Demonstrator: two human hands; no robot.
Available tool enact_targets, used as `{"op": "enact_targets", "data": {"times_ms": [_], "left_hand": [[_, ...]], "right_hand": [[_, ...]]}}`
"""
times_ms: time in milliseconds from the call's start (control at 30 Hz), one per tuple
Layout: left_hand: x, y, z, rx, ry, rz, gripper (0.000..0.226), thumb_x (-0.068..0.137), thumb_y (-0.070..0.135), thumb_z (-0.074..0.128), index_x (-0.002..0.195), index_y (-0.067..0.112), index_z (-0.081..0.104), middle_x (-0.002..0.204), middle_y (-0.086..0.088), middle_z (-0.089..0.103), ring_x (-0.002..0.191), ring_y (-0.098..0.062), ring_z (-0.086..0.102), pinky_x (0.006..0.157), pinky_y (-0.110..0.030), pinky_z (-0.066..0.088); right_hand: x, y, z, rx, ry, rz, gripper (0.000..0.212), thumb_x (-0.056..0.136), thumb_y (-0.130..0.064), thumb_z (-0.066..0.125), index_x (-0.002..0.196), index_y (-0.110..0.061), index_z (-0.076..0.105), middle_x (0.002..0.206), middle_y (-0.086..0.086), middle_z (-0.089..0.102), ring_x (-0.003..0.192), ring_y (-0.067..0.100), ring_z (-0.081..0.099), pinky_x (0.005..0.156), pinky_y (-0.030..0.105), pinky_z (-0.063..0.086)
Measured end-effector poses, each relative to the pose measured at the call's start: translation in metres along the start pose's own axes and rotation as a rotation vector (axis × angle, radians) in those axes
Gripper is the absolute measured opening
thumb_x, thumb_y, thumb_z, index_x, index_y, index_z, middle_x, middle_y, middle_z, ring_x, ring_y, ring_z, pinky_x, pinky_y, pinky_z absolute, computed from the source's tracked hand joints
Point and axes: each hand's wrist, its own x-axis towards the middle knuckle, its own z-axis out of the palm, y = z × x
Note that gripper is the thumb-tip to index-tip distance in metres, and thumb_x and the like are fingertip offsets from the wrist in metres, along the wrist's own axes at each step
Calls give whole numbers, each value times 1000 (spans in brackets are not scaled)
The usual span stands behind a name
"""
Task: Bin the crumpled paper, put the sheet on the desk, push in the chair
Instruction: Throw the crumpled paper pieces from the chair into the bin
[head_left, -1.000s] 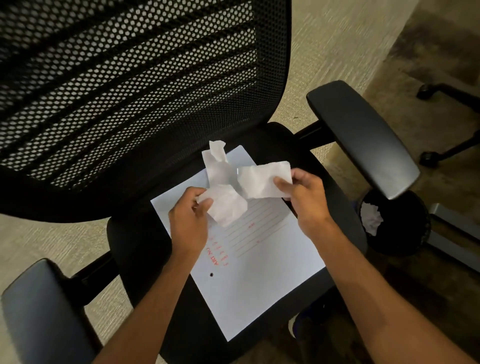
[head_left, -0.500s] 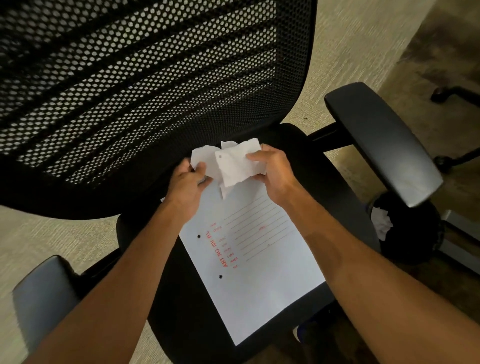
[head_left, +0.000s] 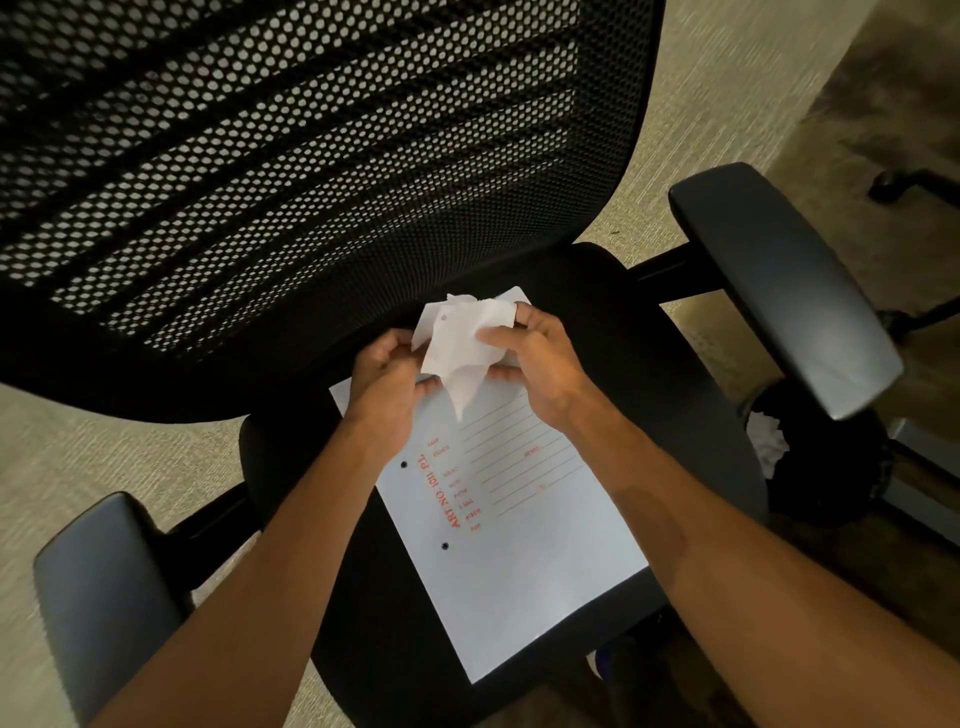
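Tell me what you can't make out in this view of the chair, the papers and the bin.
Head view only:
Bin: the right armrest covers part of its mouth; fill unknown.
Sheet: top end hidden under the left hand, right hand and crumpled paper; small red print too small.
Desk: out of frame.
Chair base: hidden beneath the seat.

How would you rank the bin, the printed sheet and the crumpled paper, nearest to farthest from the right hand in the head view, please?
1. crumpled paper: in the right hand grip.
2. printed sheet: just below it, on the chair seat.
3. bin: on the floor at the right.
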Motion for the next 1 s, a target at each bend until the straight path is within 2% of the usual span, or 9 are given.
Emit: {"op": "enact_targets", "data": {"times_ms": [133, 300, 367, 500, 600, 733, 833, 1000], "left_hand": [[-12, -9, 4, 114, 38, 37, 23, 87, 3, 74, 108, 13, 71, 102, -1, 79, 99, -17, 75, 79, -29, 63], [-34, -20, 16, 233, 17, 135, 23, 87, 3, 74, 99, 22, 72, 92, 11, 80, 91, -4, 75, 71, -20, 62], [-43, -22, 25, 257, -21, 168, 23, 85, 3, 76, 99, 21, 73, 93, 10, 80, 91, -5, 76, 75, -23, 63], [-61, -24, 50, 264, -101, 187, 23, 83, 7, 80, 103, 16, 72, 98, 1, 79, 90, -18, 77, 76, -31, 64], [-77, -30, 76, 334, -149, 199, 23, 86, 16, 80, 106, 18, 71, 101, 2, 78, 90, -19, 76, 75, -28, 64], [-96, -39, 114, 381, -228, 190, 17, 90, 21, 75, 107, 24, 69, 106, 4, 76, 94, -20, 75, 75, -28, 64], [-110, -46, 142, 392, -327, 156, 15, 94, 23, 70, 108, 28, 68, 111, 6, 74, 101, -20, 73, 78, -33, 65], [-130, -59, 189, 332, -534, 59, 18, 100, 22, 62, 116, 30, 66, 117, 7, 70, 110, -18, 69, 75, -28, 63]], "right_hand": [[-16, 9, -12, 8, -24, -48, 28, 92, -10, 72, 116, -22, 70, 116, 2, 75, 107, 26, 72, 88, 44, 63], [-44, 17, -43, 45, -34, -69, 27, 86, -11, 80, 107, -23, 69, 106, -5, 77, 102, 21, 75, 76, 36, 64], [-55, 21, -59, 72, -16, -75, 30, 84, -10, 82, 109, -18, 67, 107, -2, 77, 103, 22, 76, 74, 37, 64], [-79, 27, -93, 160, 37, -81, 39, 81, -4, 82, 113, -12, 61, 103, -2, 78, 101, 23, 76, 70, 37, 63], [-97, 33, -119, 202, 107, -85, 41, 81, -1, 82, 114, -12, 61, 106, 2, 77, 101, 25, 76, 69, 37, 63], [-121, 43, -156, 223, 201, -90, 37, 83, -2, 80, 113, -14, 64, 111, 6, 76, 101, 26, 76, 72, 38, 63], [-137, 49, -186, 241, 270, -110, 32, 83, -2, 79, 110, -14, 66, 109, 6, 78, 99, 26, 77, 70, 36, 63], [-159, 60, -236, 276, 383, -137, 27, 83, -1, 79, 98, -22, 73, 105, 8, 78, 97, 27, 76, 67, 31, 61]]}}
